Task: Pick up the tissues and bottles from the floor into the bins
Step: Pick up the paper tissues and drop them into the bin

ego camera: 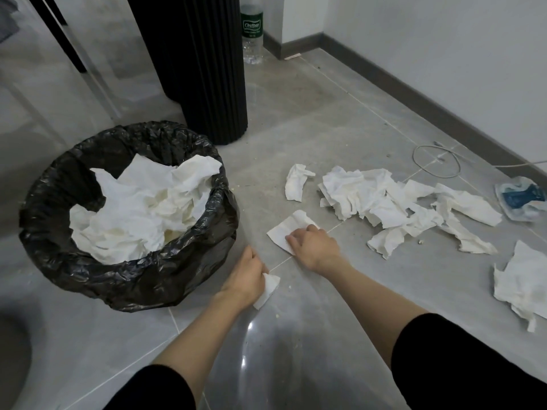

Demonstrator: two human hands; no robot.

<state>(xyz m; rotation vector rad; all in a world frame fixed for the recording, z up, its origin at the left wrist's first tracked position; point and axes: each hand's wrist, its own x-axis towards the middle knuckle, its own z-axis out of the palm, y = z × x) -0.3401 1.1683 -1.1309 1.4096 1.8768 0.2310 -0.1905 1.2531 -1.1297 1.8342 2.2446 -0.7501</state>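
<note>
Left hand [247, 276] holds tissue scrap [270, 287] | right hand [315, 244] pinches flat tissue [288, 227]

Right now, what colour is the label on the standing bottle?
The label is green with white lettering; head view.

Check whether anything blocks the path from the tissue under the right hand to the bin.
Nothing visible does. The flat tissue under the right hand lies on bare floor beside the black-lined bin, whose open top is heaped with tissues.

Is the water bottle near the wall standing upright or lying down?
Upright: the bottle stands on its base on the floor beside the black column.
</note>
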